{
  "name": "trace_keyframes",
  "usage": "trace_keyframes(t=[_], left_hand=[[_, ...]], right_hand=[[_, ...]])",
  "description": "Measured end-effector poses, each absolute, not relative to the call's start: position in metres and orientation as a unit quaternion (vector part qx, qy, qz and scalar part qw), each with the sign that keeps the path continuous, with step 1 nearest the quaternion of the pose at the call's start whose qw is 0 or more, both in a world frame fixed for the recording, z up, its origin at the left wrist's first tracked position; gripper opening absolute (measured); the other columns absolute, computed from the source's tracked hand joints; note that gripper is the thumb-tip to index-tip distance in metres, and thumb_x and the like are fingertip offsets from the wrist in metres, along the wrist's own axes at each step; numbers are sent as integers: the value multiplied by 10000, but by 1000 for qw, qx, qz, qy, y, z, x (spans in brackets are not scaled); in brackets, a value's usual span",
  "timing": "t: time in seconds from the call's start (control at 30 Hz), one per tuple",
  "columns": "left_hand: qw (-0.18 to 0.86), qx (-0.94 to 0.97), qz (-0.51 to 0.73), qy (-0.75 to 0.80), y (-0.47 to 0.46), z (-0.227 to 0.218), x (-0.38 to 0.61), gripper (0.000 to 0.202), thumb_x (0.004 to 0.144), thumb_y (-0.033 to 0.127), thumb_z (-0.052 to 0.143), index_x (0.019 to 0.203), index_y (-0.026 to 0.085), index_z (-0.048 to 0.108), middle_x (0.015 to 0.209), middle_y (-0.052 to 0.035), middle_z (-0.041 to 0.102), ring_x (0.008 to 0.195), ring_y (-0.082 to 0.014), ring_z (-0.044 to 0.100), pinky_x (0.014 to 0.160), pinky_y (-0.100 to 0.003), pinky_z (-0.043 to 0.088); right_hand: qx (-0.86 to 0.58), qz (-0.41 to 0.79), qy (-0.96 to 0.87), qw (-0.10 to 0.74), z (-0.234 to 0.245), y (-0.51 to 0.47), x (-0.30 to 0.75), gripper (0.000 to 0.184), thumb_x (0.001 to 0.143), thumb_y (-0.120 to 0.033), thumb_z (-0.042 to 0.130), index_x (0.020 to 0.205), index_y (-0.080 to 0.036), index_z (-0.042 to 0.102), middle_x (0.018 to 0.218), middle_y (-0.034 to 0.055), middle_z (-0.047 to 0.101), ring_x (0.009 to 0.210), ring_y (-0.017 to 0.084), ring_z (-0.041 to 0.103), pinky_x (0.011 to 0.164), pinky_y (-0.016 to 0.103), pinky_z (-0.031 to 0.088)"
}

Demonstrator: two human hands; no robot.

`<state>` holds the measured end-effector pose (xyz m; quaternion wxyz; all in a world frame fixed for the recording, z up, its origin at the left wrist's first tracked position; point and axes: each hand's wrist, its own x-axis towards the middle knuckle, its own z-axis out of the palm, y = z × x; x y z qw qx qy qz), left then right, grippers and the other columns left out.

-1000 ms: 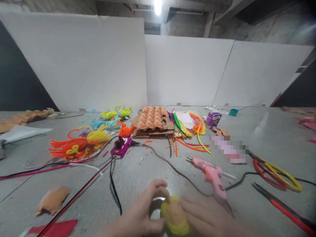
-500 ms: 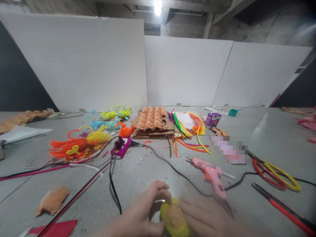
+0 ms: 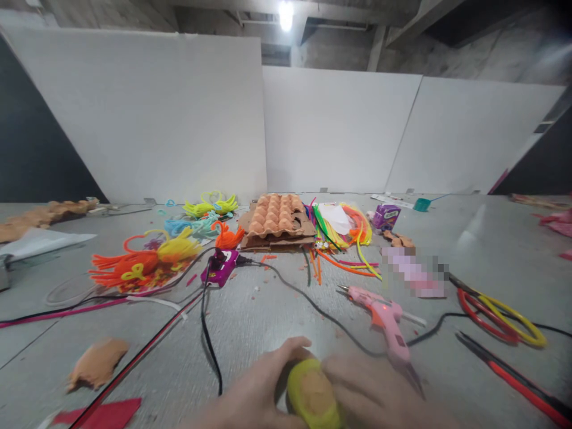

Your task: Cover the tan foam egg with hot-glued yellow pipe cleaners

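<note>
At the bottom middle, between my hands, is an egg-carton cup wrapped in yellow-green fuzzy pipe cleaner (image 3: 313, 393), with a bare tan patch facing up. My left hand (image 3: 261, 381) curls round its left side, thumb below and index finger arched above. Against its right side press the fingers of my right hand (image 3: 370, 387), blurred by motion. Beyond my right hand lies a pink hot glue gun (image 3: 379, 316) with a small red light lit and its nozzle pointing left.
An egg tray (image 3: 276, 215) rests on cardboard at the back. Pipe cleaners (image 3: 344, 229) lie right of it; orange and yellow pipe-cleaner pieces (image 3: 143, 262) lie left. A purple power strip (image 3: 220, 268) has trailing cords. Scissors (image 3: 500, 316) and red-handled tweezers (image 3: 509, 375) are at right.
My left index finger has lifted and straightened slightly above the wrapped cup. The cup has turned or tilted a little, and both hands stay around it.
</note>
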<state>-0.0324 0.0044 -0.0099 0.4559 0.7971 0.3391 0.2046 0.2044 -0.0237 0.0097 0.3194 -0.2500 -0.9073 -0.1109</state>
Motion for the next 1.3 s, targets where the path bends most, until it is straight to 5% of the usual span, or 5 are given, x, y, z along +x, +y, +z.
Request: trace_keyframes(t=[0.2,0.73,0.83,1.0,1.3], left_hand=[[376,823,232,358,0,-10,-30,573,641,105,663,1158,262,475,1063,-28,629,923,-215,616,827,-340,508],[295,835,323,335,3,-7,-29,613,602,8,592,1136,297,504,1193,-41,594,1076,-226,606,898,-330,491],[267,800,378,382,5,-6,-29,538,619,39,590,1094,283,525,1165,-56,624,1068,-254,624,893,-386,502],[220,760,440,424,8,-10,-29,452,661,97,603,1069,274,524,1141,-71,639,1055,-276,637,875,-449,515],[212,747,451,440,10,-11,-30,430,678,142,629,1076,265,524,1133,-79,650,1053,-287,638,893,-485,503]], right_hand=[[-308,-109,-877,352,20,-28,203,329,997,-187,327,994,-168,656,925,52,743,879,110,684,861,167,503],[-409,-162,-806,396,8,-16,225,201,902,-135,430,1020,-181,586,938,89,696,889,194,664,789,316,536],[-554,-141,-740,354,1,-6,244,214,925,-265,409,1060,-195,560,1030,98,656,976,224,632,842,370,503],[-714,-104,-654,228,-7,6,268,311,882,-476,428,803,-212,571,811,77,632,786,267,638,581,338,464],[-786,-45,-597,156,-19,10,270,288,824,-508,474,802,-224,524,661,76,666,617,296,670,479,308,371]])
